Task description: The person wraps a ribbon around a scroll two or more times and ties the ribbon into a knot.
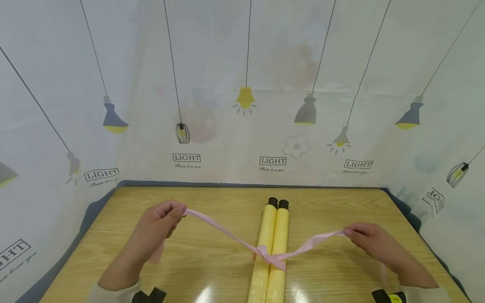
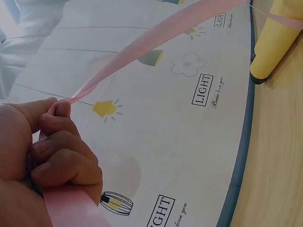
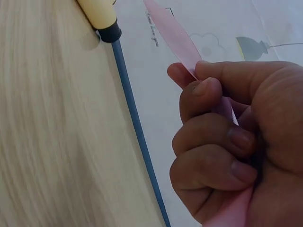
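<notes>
Two yellow rolls with black end caps (image 1: 278,227) lie side by side on the table, pointing away from me. A pink ribbon (image 1: 223,230) crosses over them and is looped around their middle. My left hand (image 1: 159,225) pinches one end of the ribbon, raised to the left of the rolls. To their right, my right hand (image 1: 373,244) grips the other end between thumb and fingers. Both lengths stretch up and outward from the crossing. In the wrist views, spare ribbon (image 2: 73,208) hangs below the left fist, and more ribbon (image 3: 229,213) trails under the right fingers.
The wooden table (image 1: 204,198) has a blue-grey edging (image 1: 170,184) at the back. Behind it and at both sides stands a white cloth (image 1: 227,139) printed with lamps and lettering. Dark wrist straps (image 1: 149,295) sit on both forearms.
</notes>
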Tool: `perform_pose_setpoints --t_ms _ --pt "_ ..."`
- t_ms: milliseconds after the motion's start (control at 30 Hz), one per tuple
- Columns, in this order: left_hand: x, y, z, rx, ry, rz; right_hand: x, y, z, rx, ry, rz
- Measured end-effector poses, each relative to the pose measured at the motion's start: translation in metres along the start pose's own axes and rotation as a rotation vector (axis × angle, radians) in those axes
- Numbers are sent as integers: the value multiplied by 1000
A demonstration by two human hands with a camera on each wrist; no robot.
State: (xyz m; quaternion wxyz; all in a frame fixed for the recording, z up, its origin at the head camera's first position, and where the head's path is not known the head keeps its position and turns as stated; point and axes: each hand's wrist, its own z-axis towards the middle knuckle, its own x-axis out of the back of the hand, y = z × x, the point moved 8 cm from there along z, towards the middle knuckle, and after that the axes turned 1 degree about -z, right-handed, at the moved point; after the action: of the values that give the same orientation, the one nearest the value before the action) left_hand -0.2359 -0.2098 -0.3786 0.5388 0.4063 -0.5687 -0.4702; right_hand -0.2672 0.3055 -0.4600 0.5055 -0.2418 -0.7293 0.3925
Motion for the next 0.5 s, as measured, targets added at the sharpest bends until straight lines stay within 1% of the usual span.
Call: perform_pose_setpoints --t_ms 67,200,367,500 --pt "2 -1 0 -1 -4 17 3 6 -4 -8 -11 0" --pt "6 -5 0 18 1 60 7 19 -9 -56 -23 -5" --pt "10 -12 3 43 -4 80 13 36 -16 -117 16 -68" --pt "15 -19 8 58 -3 103 19 47 -19 -145 42 -111"
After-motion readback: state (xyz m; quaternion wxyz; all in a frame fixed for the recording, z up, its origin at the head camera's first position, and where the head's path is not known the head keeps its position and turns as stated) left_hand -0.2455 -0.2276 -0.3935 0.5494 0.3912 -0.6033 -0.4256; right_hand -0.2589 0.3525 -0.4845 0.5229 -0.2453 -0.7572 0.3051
